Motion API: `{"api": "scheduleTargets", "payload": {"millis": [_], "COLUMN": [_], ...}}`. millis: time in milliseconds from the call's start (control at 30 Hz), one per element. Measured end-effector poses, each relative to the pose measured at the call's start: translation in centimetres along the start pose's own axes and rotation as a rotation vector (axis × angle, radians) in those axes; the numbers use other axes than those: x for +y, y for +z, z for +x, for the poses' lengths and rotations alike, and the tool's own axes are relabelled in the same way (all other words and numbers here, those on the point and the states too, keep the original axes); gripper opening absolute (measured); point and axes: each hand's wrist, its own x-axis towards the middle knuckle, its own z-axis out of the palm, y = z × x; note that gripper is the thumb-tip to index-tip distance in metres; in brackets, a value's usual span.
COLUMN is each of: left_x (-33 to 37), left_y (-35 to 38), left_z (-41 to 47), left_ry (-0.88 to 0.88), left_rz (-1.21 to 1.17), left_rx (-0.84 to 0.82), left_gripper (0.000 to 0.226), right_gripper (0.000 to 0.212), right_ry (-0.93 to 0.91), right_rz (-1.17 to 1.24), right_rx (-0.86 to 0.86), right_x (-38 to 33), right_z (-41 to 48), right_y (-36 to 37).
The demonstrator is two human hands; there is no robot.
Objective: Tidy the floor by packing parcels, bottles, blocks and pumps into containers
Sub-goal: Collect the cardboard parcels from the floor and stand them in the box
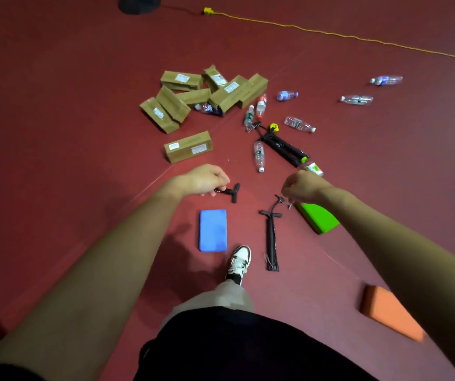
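Brown parcels [187, 155], white labels [199, 149] unreadable

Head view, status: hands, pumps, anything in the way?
Left hand grips black T-handle pump. Right hand pinches hose of second pump. Shoe and blue block close below.

Brown parcels [201, 94] heaped at the back, one parcel [188, 147] alone nearer. Bottles [299, 124] lie strewn round two black pumps [284, 147]. Blue block [213, 230], green block [322, 220] and orange block [391, 312] lie flat (well apart). Between blue and green lies a slim pump [271, 240], its hose pinched by the right hand [300, 185]. The left hand [204, 180] grips a T-handled pump [229, 191].
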Motion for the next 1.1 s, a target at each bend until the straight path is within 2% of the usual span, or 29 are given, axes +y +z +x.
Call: {"api": "scheduleTargets", "payload": {"millis": [300,700,867,967,1100], "left_x": [4.8,11.0,11.3,11.6,10.2], "left_y": [-7.1,-15.5,-19.1,-22.1,-26.6], "left_z": [15.2,29.9,36.6,40.5,45.9], "left_ry": [0.03,0.032,-0.028,-0.072,-0.139], "left_rz": [-0.012,0.036,-0.017,-0.113,-0.121], "left_rx": [-0.033,-0.078,-0.059,-0.004,0.021], "left_gripper": [0.018,0.017,0.011,0.012,0.013], "right_gripper": [0.023,0.02,0.016,0.022,0.027], "right_ry": [0.087,0.12,0.127,0.099,0.057], "right_rz": [-0.021,0.069,0.053,0.043,0.007], "right_rx": [0.002,-0.055,-0.067,-0.065,-0.071], "right_x": [2.2,2.4,1.7,0.9,-0.7], "right_z": [13.4,28.2,36.0,42.0,50.1], "right_y": [-8.1,-17.4,-21.0,-23.2,-25.3]}}
